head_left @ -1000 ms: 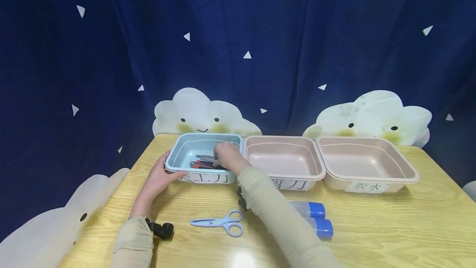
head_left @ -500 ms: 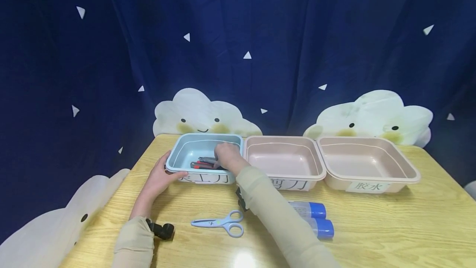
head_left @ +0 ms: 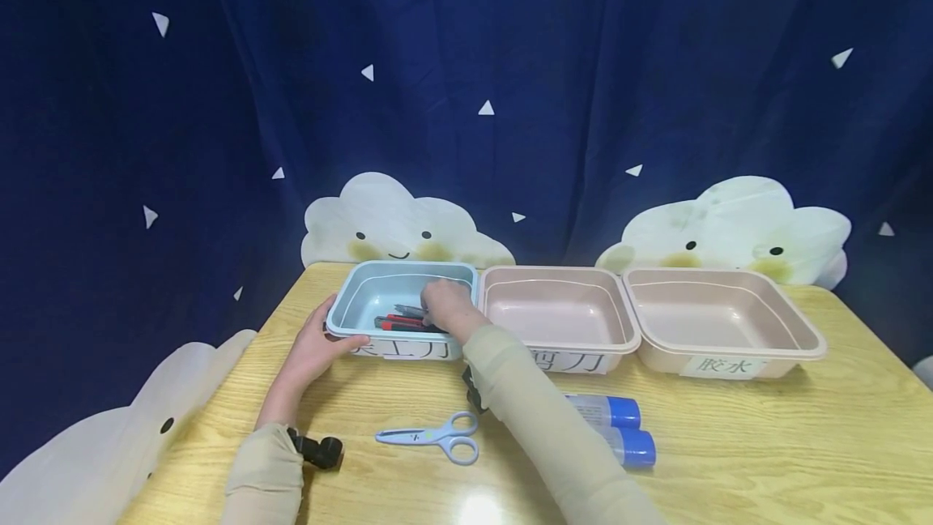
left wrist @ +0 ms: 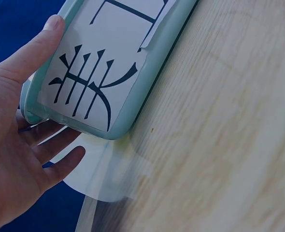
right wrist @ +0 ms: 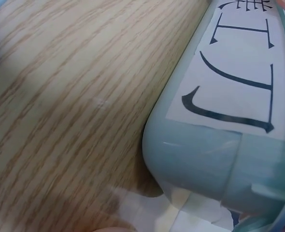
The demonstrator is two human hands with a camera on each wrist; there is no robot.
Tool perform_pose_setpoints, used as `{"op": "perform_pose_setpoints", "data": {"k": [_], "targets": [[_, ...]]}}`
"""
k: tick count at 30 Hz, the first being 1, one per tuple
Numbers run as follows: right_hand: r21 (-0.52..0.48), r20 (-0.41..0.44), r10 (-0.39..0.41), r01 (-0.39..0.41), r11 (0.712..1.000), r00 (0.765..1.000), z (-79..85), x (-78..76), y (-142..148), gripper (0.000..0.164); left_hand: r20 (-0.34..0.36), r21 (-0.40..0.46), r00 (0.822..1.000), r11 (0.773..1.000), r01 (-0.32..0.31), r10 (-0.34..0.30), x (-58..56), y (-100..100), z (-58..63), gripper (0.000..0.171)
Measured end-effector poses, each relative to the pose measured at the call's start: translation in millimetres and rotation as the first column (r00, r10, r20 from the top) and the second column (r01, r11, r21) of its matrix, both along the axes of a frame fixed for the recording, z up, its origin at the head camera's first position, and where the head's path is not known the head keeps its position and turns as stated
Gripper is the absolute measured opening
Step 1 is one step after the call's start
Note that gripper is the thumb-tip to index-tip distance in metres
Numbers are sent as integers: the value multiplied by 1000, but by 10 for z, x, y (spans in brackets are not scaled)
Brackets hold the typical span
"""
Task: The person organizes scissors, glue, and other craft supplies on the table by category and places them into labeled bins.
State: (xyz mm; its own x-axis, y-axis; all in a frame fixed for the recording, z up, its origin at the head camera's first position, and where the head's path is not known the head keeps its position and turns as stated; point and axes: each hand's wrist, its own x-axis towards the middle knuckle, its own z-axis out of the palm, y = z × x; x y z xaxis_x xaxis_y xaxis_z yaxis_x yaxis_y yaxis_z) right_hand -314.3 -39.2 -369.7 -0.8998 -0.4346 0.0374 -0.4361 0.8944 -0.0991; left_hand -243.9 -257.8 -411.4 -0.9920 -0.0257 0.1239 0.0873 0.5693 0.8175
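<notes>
A light blue bin (head_left: 364,336) with a paper label on its front stands at the left of the table. My left hand (head_left: 313,353) grips its left front corner, thumb on the front rim; in the left wrist view the other fingers reach behind the bin's end. My right hand (head_left: 446,306) is down inside the bin, fingers curled at the end of a grey utility knife (head_left: 410,311); the fingertips are hidden. Red and black utility knives (head_left: 397,326) lie on the bin floor beside it. The right wrist view catches mainly the bin's label (right wrist: 229,87).
Two pink labelled bins, the middle one (head_left: 561,344) and the right one (head_left: 729,347), continue the row. Blue scissors (head_left: 430,435) lie on the wooden table (head_left: 729,452) in front. Two blue-capped glue bottles, one cap (head_left: 623,411) behind the other cap (head_left: 638,448), lie partly under my right forearm.
The grey utility knife has shifted slightly to the right and turned within the bin at my right hand. My left hand keeps its grip on the bin.
</notes>
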Motion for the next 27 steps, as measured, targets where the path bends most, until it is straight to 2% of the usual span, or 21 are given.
{"op": "perform_pose_setpoints", "data": {"k": [8,13,19,27], "targets": [[-70,-28,50,-51,996,998,38,72,53,17,6,-6,1000,1000,3,-3,-1,5,1,100],[-89,-70,122,-128,988,990,83,121,94,15,-4,-7,1000,1000,3,-3,1,-12,15,99],[-128,-101,197,-210,969,975,120,198,173,17,11,-16,1000,1000,-3,3,-4,-29,-7,101],[-190,-160,263,-292,937,951,193,385,349,10,-2,-7,1000,1000,6,-6,-16,-1,-2,100]]}}
